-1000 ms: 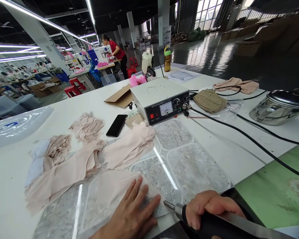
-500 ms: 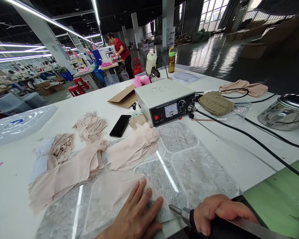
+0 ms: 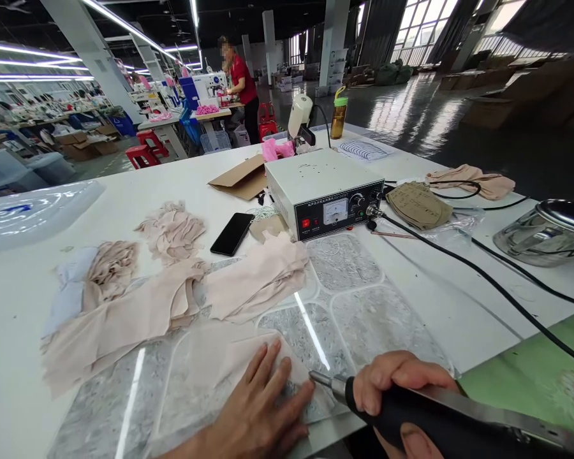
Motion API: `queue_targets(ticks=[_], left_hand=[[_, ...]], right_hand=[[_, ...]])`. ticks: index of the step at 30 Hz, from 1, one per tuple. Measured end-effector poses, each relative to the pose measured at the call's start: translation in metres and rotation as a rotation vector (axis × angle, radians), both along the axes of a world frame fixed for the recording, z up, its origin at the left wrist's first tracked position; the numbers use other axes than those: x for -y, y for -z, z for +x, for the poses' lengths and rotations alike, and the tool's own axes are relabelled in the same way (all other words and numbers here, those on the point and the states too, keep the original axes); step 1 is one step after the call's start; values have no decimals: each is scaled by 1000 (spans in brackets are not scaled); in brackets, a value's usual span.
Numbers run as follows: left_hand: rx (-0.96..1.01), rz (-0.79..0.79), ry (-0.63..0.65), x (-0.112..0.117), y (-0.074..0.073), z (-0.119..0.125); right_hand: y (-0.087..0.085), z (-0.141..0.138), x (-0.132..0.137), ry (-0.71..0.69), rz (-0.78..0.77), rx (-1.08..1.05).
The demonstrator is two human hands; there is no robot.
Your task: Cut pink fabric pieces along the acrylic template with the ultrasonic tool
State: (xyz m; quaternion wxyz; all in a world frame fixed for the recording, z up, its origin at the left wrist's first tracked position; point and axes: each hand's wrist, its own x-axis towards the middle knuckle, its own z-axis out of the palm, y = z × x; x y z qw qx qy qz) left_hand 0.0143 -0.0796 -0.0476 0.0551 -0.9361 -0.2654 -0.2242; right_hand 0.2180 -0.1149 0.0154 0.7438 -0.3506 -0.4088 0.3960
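My left hand lies flat with its fingers spread on a thin beige piece of fabric, pressing it to a clear patterned mat. My right hand is wrapped round a black-handled ultrasonic handpiece. Its metal tip points left and meets the fabric's right edge, close to my left index finger; whether it touches I cannot tell. Beyond my left hand rest a stack of beige fabric pieces and, further left, a longer beige stack.
A white generator box with a meter stands behind the mat, its black cable running right. Around it are a phone, folded cardboard, a bottle, brown patterns and a steel-lidded pot. A person works at a far machine.
The handpiece in my right hand has moved left and up along the fabric's edge, and more of its body shows. My left hand stays on the fabric. The view has shifted slightly.
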Motion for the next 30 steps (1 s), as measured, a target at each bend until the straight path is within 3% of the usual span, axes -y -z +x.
queue_targets(ticks=[17,25,30], left_hand=[[19,-27,-4,2,3,0],[-35,-25,19,0,-14,0],[-30,-25,4,1,-11,0]], right_hand=[[3,-3,-9,-30,-29,47],[5,-3,-15,-46,7,44],[6,-5,-18,-48,20,38]])
